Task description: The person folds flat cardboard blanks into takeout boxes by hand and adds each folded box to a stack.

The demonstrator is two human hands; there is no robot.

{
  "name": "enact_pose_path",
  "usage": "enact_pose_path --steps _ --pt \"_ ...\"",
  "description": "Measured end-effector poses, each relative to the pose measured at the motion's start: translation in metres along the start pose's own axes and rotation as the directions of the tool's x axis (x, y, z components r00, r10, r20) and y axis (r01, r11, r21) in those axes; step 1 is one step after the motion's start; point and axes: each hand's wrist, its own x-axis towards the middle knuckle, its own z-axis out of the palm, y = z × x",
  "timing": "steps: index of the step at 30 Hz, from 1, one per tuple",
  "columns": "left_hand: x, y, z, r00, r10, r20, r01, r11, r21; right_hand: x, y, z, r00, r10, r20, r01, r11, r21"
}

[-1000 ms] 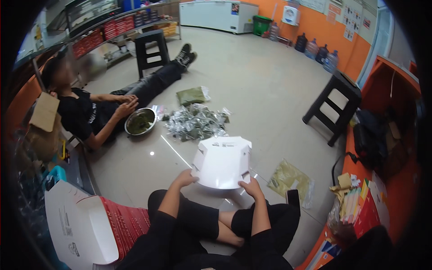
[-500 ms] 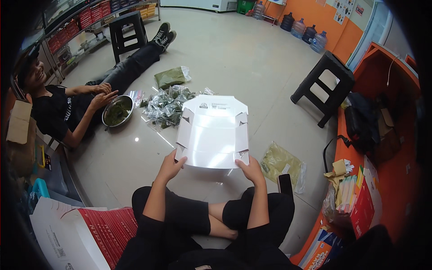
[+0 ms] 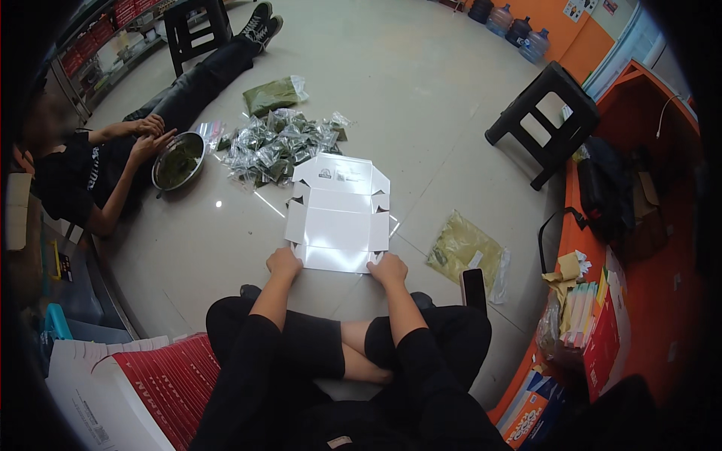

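In front of my crossed legs is a white, glossy cardboard box blank (image 3: 338, 225), opened out low over the tiled floor, with creases across it and narrow flaps along both sides. My left hand (image 3: 284, 263) is closed on its near left corner. At the near right corner, my right hand (image 3: 388, 269) grips the same blank, thumb on top. Just past its far edge lies a pile of small clear bags (image 3: 274, 146) with green contents. To my left rests a stack of folded red and white box blanks (image 3: 169, 383).
A co-worker (image 3: 90, 177) sits at the left beside a metal bowl (image 3: 198, 146) of green leaves. A large green bag (image 3: 271, 95) lies beyond the pile. On the right are a yellowish bag (image 3: 466, 248), a phone (image 3: 474, 289), a black stool (image 3: 545, 124) and an orange shelf (image 3: 579, 248).
Both hands have brought the box blank down closer to the floor. Its side flaps now spread flatter outward. My grip stays on the two near corners, and the view has shifted slightly.
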Motion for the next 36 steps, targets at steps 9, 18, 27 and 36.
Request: enact_pose_path --steps 9,18,27,36 --pt "0.003 0.027 0.038 0.973 0.092 -0.211 -0.01 0.932 0.362 -0.002 -0.018 0.032 0.964 -0.175 -0.199 0.129 0.966 -0.223" --pt "-0.005 0.056 0.066 0.977 0.2 -0.068 -0.055 0.549 0.834 0.006 -0.057 0.08 0.976 -0.177 -0.125 0.044 0.728 -0.684" --pt "-0.002 0.071 0.092 0.973 0.224 0.065 -0.08 0.057 0.995 0.007 -0.063 0.106 0.964 -0.261 -0.047 0.062 0.397 -0.916" --pt "0.004 0.074 0.075 0.982 0.189 0.001 -0.101 0.517 0.85 0.02 -0.058 0.073 0.994 -0.041 0.097 0.096 0.733 -0.673"
